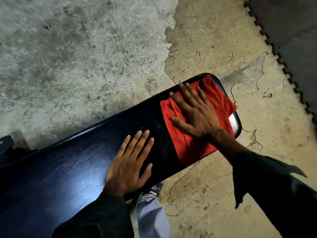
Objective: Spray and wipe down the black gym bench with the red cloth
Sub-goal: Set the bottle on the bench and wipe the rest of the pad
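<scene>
The black gym bench (68,160) runs from the lower left up to its rounded end at centre right. A red cloth (180,140) lies spread over that far end, and one corner hangs past the edge. My right hand (193,110) presses flat on the cloth with fingers spread. My left hand (132,162) rests flat on the bare padding just left of the cloth, fingers apart, holding nothing. A few small droplets glint on the padding between the two hands. No spray bottle is in view.
Rough concrete floor (77,57) surrounds the bench. A dark interlocking rubber mat (295,31) covers the upper right corner. My trouser leg and shoe (154,200) stand beside the bench's near edge. A black metal part (6,145) shows at the left edge.
</scene>
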